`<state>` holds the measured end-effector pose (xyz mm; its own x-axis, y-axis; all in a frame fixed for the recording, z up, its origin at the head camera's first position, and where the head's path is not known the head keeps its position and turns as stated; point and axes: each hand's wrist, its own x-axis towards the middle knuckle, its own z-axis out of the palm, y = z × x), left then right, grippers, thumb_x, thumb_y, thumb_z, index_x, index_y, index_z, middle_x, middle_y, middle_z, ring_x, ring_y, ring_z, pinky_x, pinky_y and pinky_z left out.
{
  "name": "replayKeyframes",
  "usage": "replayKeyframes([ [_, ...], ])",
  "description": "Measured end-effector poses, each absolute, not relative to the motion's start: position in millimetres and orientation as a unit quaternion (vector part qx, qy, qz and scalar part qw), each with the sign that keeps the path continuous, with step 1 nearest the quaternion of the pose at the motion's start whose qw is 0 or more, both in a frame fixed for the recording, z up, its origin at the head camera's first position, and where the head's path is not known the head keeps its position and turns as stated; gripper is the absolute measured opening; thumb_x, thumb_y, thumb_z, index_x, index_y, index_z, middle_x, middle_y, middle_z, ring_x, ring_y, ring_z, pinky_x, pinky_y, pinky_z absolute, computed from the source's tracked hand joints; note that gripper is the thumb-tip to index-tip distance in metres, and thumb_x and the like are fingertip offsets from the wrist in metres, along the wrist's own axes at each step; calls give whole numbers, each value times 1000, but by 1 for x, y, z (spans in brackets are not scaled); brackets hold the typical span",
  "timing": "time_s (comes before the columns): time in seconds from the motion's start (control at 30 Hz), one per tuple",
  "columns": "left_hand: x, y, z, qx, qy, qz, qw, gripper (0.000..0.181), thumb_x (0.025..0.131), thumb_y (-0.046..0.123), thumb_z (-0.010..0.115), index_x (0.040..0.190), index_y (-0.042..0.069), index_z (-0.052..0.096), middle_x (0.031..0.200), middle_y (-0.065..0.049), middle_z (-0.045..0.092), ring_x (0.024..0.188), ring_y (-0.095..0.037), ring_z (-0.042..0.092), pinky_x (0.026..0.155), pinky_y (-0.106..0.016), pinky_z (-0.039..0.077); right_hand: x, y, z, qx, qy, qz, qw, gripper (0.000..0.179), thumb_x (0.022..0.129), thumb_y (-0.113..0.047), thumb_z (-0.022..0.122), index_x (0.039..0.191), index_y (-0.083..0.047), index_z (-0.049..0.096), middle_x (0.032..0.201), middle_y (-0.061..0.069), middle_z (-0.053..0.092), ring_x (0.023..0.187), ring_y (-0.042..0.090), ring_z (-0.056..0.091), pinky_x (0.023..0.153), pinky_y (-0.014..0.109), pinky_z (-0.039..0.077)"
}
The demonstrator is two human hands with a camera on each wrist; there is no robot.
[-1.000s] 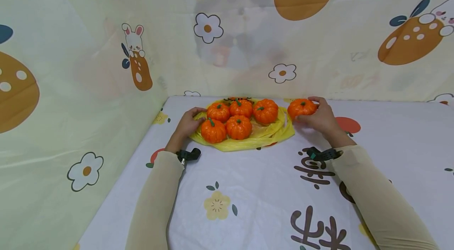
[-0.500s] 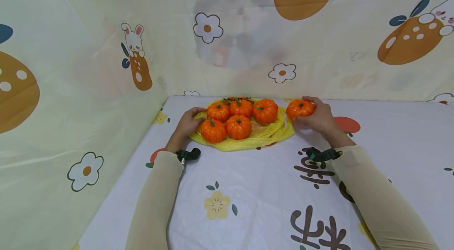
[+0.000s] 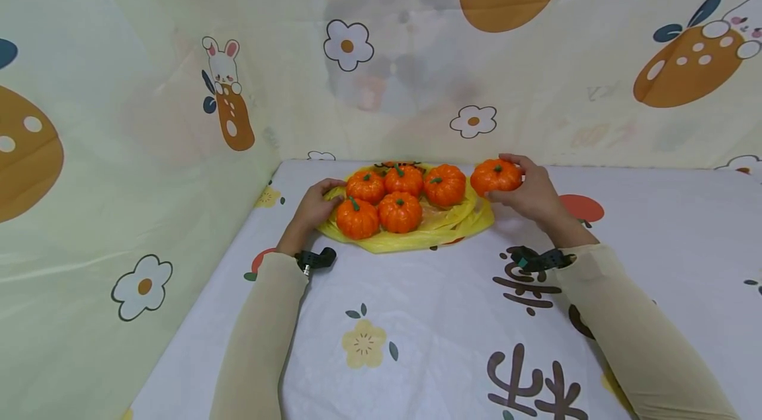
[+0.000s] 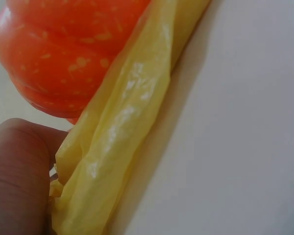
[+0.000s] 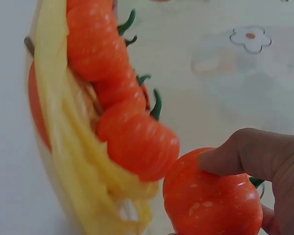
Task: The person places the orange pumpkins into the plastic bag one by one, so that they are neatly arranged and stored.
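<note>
My right hand (image 3: pixel 532 195) grips a small orange pumpkin (image 3: pixel 494 176) with a green stem, held at the right edge of a yellow plastic bag (image 3: pixel 411 242). In the right wrist view the thumb lies across the held pumpkin (image 5: pixel 210 205), close beside another pumpkin (image 5: pixel 139 144). Several more pumpkins (image 3: pixel 400 213) are grouped on the bag, whose rim bunches up around them. At the bag's left side, my left hand (image 3: pixel 315 206) pinches the rim; the left wrist view has the thumb (image 4: pixel 19 181) against the yellow plastic (image 4: pixel 120 112), the fingertips hidden.
A white cloth with printed flowers and lettering covers the table (image 3: pixel 428 321). Patterned cream sheeting (image 3: pixel 405 89) rises along the back and left edges, close behind the bag. Dark wrist straps (image 3: pixel 315 260) sit on both arms.
My right hand has carried its pumpkin left and slightly up, from beside the bag to over its right edge. The left hand and the other pumpkins have stayed in place.
</note>
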<state>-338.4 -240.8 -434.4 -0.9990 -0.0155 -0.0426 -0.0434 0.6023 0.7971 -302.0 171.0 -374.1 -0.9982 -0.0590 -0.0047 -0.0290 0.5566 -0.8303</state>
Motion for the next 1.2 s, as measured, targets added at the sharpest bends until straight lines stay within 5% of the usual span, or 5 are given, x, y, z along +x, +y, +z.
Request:
replayKeyframes([
  [0.43, -338, -240, -434, -13, 896, 443, 11, 33, 98, 20, 57, 130, 18, 59, 147, -6, 51, 141, -27, 40, 121, -48, 26, -279, 154, -349, -140, 885, -428, 118, 83, 81, -24, 80, 150, -19, 35, 146, 19, 38, 123, 39, 44, 86, 39, 57],
  [1.2, -339, -241, -436, -10, 898, 439, 9, 32, 98, 20, 58, 129, 19, 60, 147, -6, 51, 140, -27, 40, 121, -49, 26, -268, 125, -374, -152, 904, -377, 137, 79, 79, -21, 79, 148, -15, 41, 146, 21, 44, 126, 40, 49, 102, 53, 48],
])
